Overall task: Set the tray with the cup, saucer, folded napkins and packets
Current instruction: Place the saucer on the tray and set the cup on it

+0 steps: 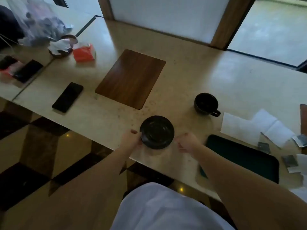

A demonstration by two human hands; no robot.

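While left hand (132, 138) grips saucer (157, 132) rim | right hand (186, 142) loosely curled, empty

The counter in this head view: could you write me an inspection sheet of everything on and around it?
Surface: pale speckled stone counter, with a brown wooden inset panel.
Job's things: round black saucer near the front edge; black handled cup standing apart; dark rectangular tray, bare; white paper napkins; small dark packets beside the tray.
Clutter: black phone; orange-red tissue pack; brown bowl holding white paper.
Grips: left hand touching the saucer rim; right hand beside the saucer, holding nothing.
Cables: nothing seen.
Surroundings: wood-framed white panel; patterned floor.
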